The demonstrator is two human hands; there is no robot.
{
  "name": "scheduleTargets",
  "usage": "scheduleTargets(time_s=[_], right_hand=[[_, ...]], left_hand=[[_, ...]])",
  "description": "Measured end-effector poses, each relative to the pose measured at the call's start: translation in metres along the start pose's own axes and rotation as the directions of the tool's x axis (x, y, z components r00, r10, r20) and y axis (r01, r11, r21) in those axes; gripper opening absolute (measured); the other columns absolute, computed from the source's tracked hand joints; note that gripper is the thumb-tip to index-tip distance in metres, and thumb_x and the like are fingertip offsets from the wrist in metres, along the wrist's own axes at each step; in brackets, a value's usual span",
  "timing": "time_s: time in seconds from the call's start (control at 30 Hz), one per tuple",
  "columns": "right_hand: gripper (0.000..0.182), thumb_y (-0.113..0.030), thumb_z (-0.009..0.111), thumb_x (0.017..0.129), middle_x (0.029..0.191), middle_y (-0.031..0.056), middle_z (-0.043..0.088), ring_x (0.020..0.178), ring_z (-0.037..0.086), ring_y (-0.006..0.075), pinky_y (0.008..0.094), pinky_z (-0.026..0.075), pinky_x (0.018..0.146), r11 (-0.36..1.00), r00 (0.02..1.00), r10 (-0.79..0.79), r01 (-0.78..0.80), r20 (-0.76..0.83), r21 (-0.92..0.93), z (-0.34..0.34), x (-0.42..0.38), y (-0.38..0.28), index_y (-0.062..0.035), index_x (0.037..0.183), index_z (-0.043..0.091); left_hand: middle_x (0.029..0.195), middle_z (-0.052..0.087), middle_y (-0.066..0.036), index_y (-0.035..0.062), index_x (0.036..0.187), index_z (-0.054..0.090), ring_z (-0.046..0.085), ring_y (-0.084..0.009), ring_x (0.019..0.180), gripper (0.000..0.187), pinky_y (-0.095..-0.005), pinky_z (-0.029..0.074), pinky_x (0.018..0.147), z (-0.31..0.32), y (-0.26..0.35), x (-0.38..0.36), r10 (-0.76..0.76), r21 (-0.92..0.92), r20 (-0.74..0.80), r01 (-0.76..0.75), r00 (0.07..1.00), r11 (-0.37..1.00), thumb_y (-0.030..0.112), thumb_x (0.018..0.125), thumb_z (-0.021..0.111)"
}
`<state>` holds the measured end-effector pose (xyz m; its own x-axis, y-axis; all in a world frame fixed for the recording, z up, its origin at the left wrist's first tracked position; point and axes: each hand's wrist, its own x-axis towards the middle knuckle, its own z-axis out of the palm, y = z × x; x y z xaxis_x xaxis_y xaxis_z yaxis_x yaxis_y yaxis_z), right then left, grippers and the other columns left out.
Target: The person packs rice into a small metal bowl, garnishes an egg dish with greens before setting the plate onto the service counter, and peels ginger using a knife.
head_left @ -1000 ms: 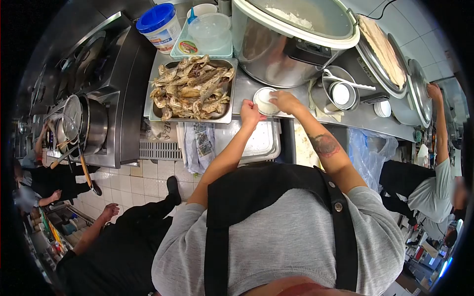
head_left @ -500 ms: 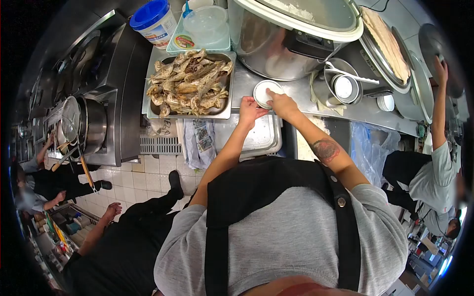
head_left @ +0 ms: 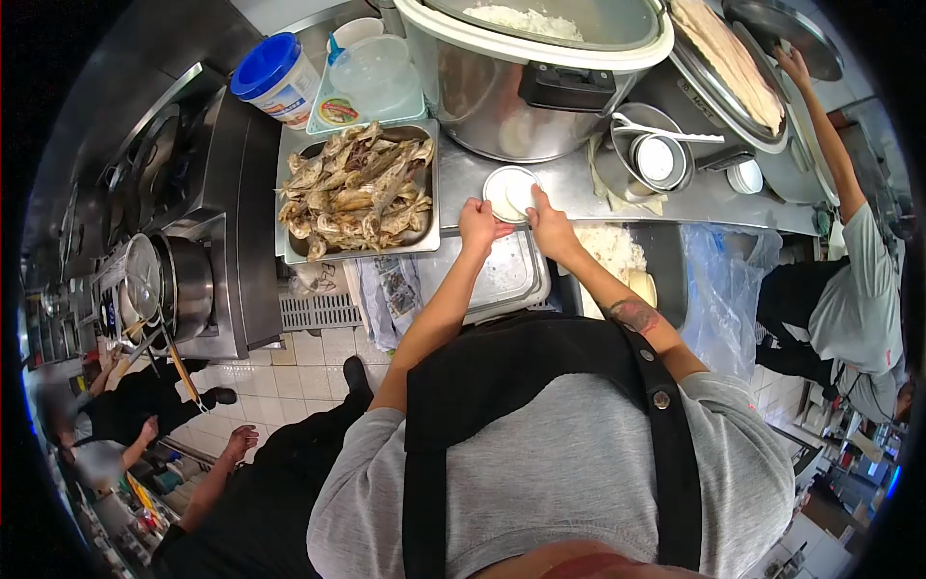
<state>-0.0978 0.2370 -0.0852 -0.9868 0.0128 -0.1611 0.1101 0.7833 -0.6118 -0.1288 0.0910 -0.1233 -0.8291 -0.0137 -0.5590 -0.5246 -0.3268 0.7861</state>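
Note:
A shallow round white dish [head_left: 498, 183] is in front of me at the counter's edge, below the big rice cooker. My left hand [head_left: 479, 226] holds its near left rim, thumb up and fingers under it. At its right side, my right hand [head_left: 552, 230] is closed with thumb and fingers on a smaller, flat white disc [head_left: 521, 196], which lies over the dish in this view. I cannot tell what the disc is. Left of my hands, a metal tray [head_left: 431, 174] is heaped with whole dried-looking fish [head_left: 357, 193].
The large rice cooker [head_left: 482, 106] stands open behind, with white rice inside. To its right is a metal pot [head_left: 625, 154] with cups and a white-handled utensil. Below the counter, a dark bin [head_left: 666, 261] holds rice. Co-workers stand left and right; one's arm [head_left: 830, 135] reaches a lid.
My right hand has slid from over the dish to its right side, showing the white disc. The view has shifted slightly, revealing more of the rice in the bin.

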Motion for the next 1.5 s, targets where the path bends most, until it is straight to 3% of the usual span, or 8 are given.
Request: scheduleTargets(time_s=[0.3,0.7,0.8,0.93,1.07,1.23,1.33,1.5], right_hand=[[0.051,-0.027,0.048,0.092,0.089,0.0288,0.062,0.085,0.06,0.0456,0.0502,0.048,0.077,0.995,0.973,-0.098,0.101,0.211,-0.006,-0.007,0.029,0.019,-0.0077,0.136,0.031],[0.052,-0.032,0.046,0.093,0.099,0.0227,0.063,0.093,0.061,0.0408,0.0477,0.048,0.082,0.978,0.958,0.118,-0.068,0.261,-0.196,-0.016,0.008,-0.015,-0.0241,0.141,0.028],[0.041,-0.03,0.052,0.089,0.104,0.0194,0.063,0.094,0.062,0.0376,0.0473,0.048,0.082,0.98,0.971,0.008,0.039,0.239,-0.194,-0.042,0.004,-0.009,-0.0194,0.129,0.048],[0.033,-0.02,0.056,0.086,0.089,0.0209,0.065,0.084,0.063,0.0365,0.0482,0.049,0.076,0.992,0.978,-0.079,0.058,-0.192,-0.112,-0.124,-0.025,0.0,-0.0168,0.118,0.058],[0.04,-0.011,0.056,0.08,0.088,0.0184,0.063,0.075,0.065,0.0351,0.0438,0.052,0.061,0.916,0.841,0.009,-0.223,-0.541,-0.332,-0.203,-0.02,0.031,-0.015,0.12,0.056],[0.025,-0.012,0.055,0.082,0.095,0.0119,0.066,0.091,0.065,0.0297,0.0424,0.052,0.076,0.819,0.982,0.141,-0.187,-0.124,-0.543,-0.192,0.061,0.094,-0.0182,0.104,0.066],[0.021,-0.015,0.056,0.082,0.099,0.0115,0.066,0.092,0.064,0.0303,0.0418,0.051,0.077,0.778,0.958,-0.04,-0.149,-0.285,-0.61,-0.183,0.077,0.069,-0.015,0.098,0.068],[0.018,-0.017,0.055,0.081,0.093,0.0125,0.064,0.087,0.065,0.0286,0.0413,0.051,0.071,0.849,0.964,0.073,-0.194,-0.255,-0.491,-0.155,0.089,0.107,-0.0115,0.092,0.069]], left_hand=[[0.07,0.056,-0.017,0.0023,0.092,0.037,0.065,-0.033,0.058,0.013,-0.0385,0.057,0.046,-0.003,0.002,-0.004,-0.001,0.053,0.033,-0.001,0.999,0.999,0.014,0.095,0.041],[0.067,0.059,-0.015,0.0009,0.088,0.043,0.063,-0.0249,0.051,0.014,-0.033,0.053,0.042,-0.005,0.0,-0.002,0.039,0.162,0.012,-0.041,0.999,0.986,0.014,0.094,0.046],[0.069,0.059,-0.012,0.0003,0.083,0.047,0.062,-0.0214,0.053,0.017,-0.0313,0.052,0.043,-0.011,-0.011,0.009,0.173,0.305,0.002,-0.166,0.985,0.938,0.014,0.092,0.049],[0.074,0.058,-0.01,0.0004,0.078,0.05,0.061,-0.0179,0.057,0.017,-0.0303,0.053,0.047,-0.02,-0.023,0.019,0.287,0.492,0.012,-0.255,0.958,0.832,0.013,0.09,0.05],[0.073,0.058,-0.009,0.001,0.078,0.05,0.059,-0.0189,0.058,0.013,-0.0331,0.056,0.051,-0.027,-0.032,0.019,0.241,0.447,-0.003,-0.214,0.971,0.869,0.01,0.088,0.051],[0.064,0.045,-0.003,0.0019,0.071,0.045,0.047,-0.0129,0.054,0.013,-0.0336,0.055,0.049,-0.016,-0.029,0.003,0.27,0.37,-0.052,-0.233,0.961,0.899,0.006,0.082,0.052],[0.064,0.047,-0.005,0.0002,0.07,0.044,0.049,-0.0141,0.054,0.014,-0.0336,0.057,0.049,-0.011,-0.019,-0.001,0.3,0.392,-0.077,-0.248,0.951,0.886,0.004,0.081,0.052],[0.07,0.056,-0.011,-0.0042,0.071,0.051,0.056,-0.017,0.056,0.012,-0.0327,0.057,0.049,-0.019,-0.027,-0.011,0.258,0.326,-0.029,-0.235,0.966,0.916,0.002,0.08,0.052]])
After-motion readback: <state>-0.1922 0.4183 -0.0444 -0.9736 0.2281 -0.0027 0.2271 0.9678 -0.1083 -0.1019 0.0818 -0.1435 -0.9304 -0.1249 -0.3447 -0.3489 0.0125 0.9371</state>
